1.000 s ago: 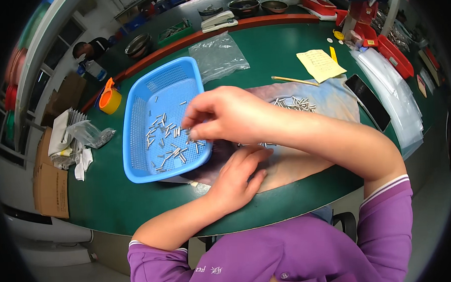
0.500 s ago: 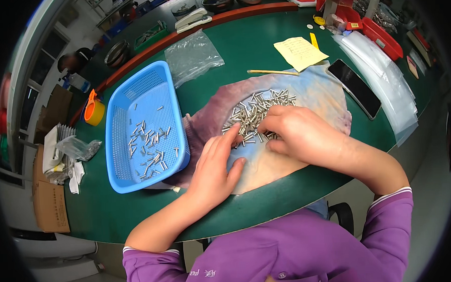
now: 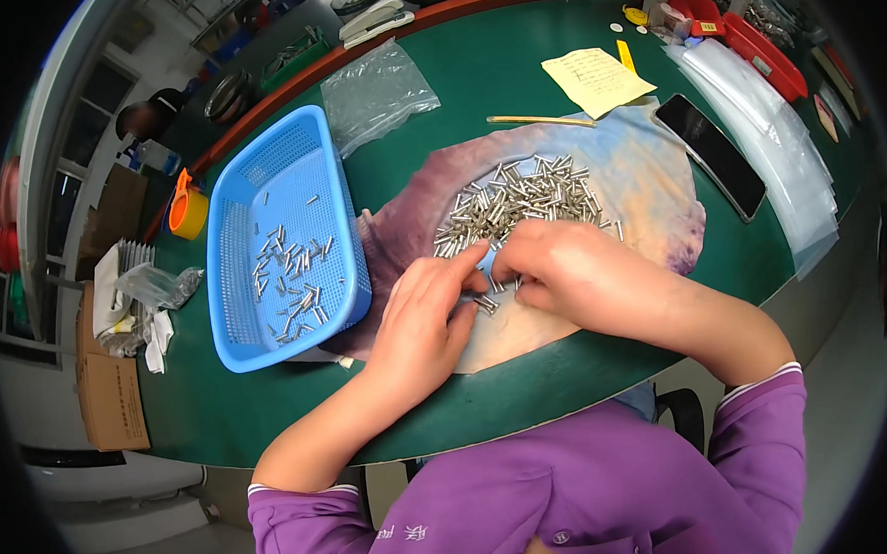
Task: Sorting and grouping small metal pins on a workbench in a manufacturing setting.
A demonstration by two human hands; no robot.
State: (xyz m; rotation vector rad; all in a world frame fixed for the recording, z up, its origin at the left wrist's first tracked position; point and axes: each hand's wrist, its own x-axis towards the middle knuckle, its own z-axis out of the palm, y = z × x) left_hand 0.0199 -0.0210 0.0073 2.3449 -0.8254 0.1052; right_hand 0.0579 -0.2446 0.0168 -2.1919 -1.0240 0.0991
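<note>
A heap of small silvery metal pins (image 3: pixel 524 198) lies on a tie-dyed cloth (image 3: pixel 645 162). My left hand (image 3: pixel 420 312) rests at the heap's near left edge. Its fingers stretch forward and its thumb stands apart, with a few loose pins (image 3: pixel 485 303) beside the fingertips. Facing it, my right hand (image 3: pixel 585 277) is bent over the near edge of the heap, thumb and fingers curled together; what they pinch is hidden. Left of the cloth stands a blue plastic basket (image 3: pixel 223 285) with scattered pins inside.
Beyond the cloth lie a pencil-like yellow stick (image 3: pixel 541 121), a yellow note (image 3: pixel 598 81) and a clear bag (image 3: pixel 378 94). A phone (image 3: pixel 713 155) and plastic sleeves (image 3: pixel 760 119) are at the right. An orange-yellow tape holder (image 3: pixel 187 210) stands left of the basket.
My hands have drawn nearer to me along the heap's near edge. A few pins now lie separate beside my left thumb. The view has shifted slightly.
</note>
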